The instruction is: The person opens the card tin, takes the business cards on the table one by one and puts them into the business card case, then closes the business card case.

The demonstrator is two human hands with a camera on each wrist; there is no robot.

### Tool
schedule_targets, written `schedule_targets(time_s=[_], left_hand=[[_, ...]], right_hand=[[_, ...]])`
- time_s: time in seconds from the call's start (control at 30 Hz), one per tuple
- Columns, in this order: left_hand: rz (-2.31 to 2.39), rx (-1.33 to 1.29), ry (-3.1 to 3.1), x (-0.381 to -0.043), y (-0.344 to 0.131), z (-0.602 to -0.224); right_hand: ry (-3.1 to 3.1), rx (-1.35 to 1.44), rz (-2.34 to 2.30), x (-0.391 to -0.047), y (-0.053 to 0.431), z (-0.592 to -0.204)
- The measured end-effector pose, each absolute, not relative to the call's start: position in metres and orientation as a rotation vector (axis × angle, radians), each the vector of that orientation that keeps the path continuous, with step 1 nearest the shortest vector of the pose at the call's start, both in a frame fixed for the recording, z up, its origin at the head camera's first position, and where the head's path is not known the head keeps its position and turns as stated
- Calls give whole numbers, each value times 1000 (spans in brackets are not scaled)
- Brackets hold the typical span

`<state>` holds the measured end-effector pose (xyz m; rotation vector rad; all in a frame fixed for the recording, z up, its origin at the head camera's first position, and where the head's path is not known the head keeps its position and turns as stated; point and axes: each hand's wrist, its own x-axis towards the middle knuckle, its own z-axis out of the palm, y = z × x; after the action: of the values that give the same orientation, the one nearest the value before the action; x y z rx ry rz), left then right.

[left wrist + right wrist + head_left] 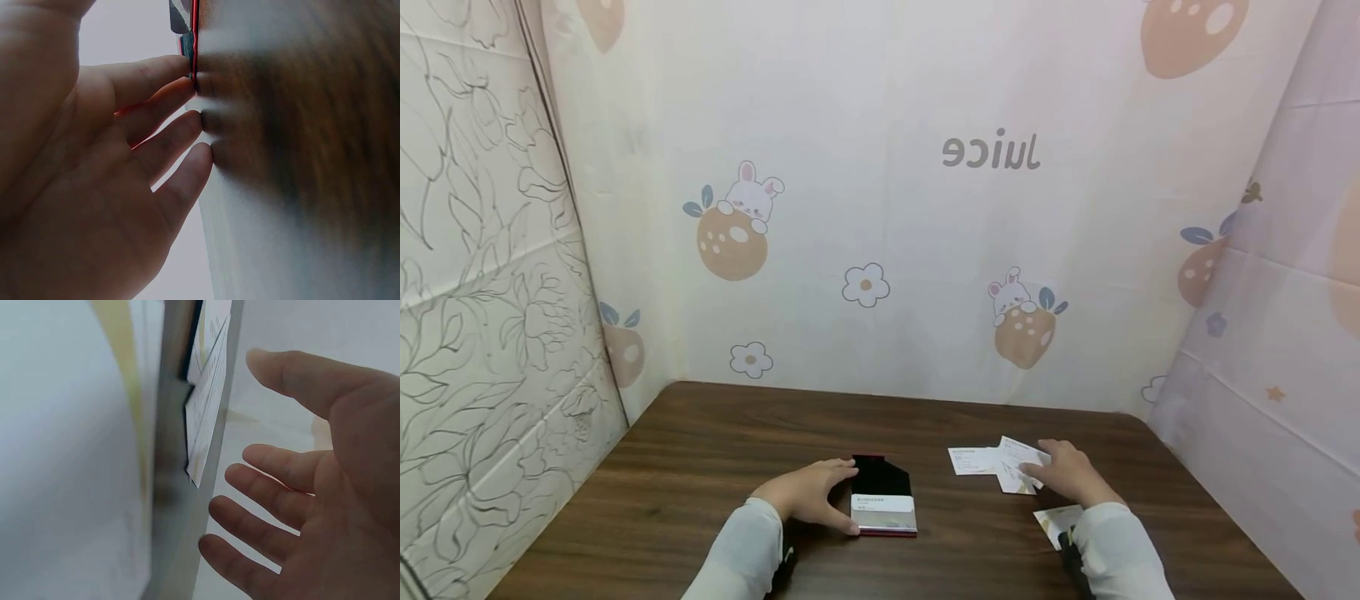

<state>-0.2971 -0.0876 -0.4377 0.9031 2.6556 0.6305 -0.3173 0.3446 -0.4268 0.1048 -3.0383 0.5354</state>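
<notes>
A small card case (882,481) with a black inside and red edges lies open on the table. White business cards (883,503) sit in its near part. My left hand (811,494) is at its left side, thumb at the near corner and forefinger at the far one. In the left wrist view the fingers (178,128) are stretched out, their tips down at the tabletop. My right hand (1070,475) hovers with spread fingers over the right end of some overlapping white cards (1015,467). The right wrist view shows its fingers (269,481) apart from those cards (209,406).
Another white card (973,461) lies at the left of the overlapping ones. One more card (1056,523) with a gold pattern is partly hidden beneath my right wrist. Printed cloth walls (865,208) border the brown wooden table (737,417) at the back and sides.
</notes>
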Motion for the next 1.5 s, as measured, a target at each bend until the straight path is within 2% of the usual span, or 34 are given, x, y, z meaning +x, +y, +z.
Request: schedule_targets(time_s=[0.4,0.63,1.07,1.5], left_hand=[[621,902,2659,-297,-87,-438],[622,897,2658,-296,-87,-439],[611,908,2673,-296,-87,-436],[616,906,2670,-296,-87,-435]], right_hand=[[-3212,91,498,-341,358,-410],[-3309,23,504,-348,362,-411],[-3312,93,372,-356,359,-410],[-3298,-26,409,-366,361,-417]])
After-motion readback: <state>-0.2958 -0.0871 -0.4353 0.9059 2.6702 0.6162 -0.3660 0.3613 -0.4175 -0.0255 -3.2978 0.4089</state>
